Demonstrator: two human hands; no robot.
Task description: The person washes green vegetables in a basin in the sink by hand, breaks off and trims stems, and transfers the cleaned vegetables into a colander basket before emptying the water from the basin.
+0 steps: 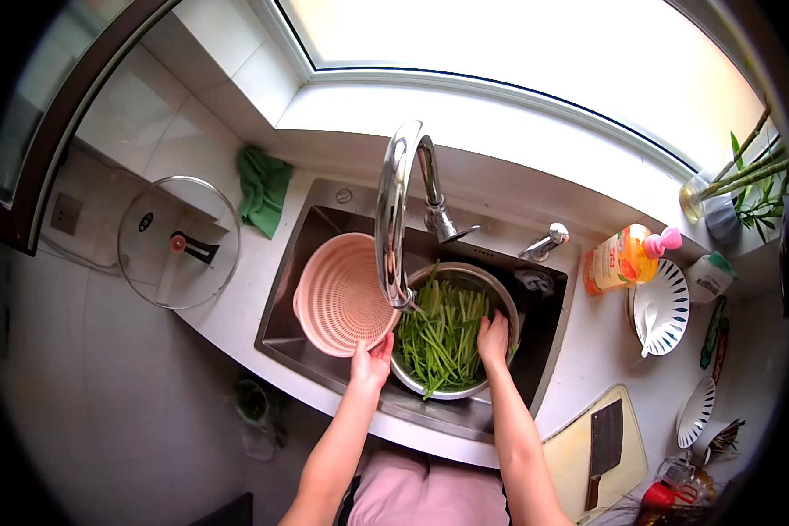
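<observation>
My left hand (371,361) grips the lower right rim of a pink colander (342,294), which is tilted in the left part of the sink and has nothing in it. Beside it stands a round metal bowl (454,394) heaped with cut green vegetable stalks (438,337). My right hand (494,337) reaches inside the bowl's right side, its fingers curled into the stalks and their tips partly hidden. The curved chrome faucet (394,210) arches over, its spout end near the stalks and the colander's edge.
The steel sink (280,337) surrounds both vessels. On the right are a cutting board (579,456) with a cleaver (605,438), an orange soap bottle (618,260) and a patterned bowl (671,302). On the left are a green cloth (263,188) and a glass lid (180,280).
</observation>
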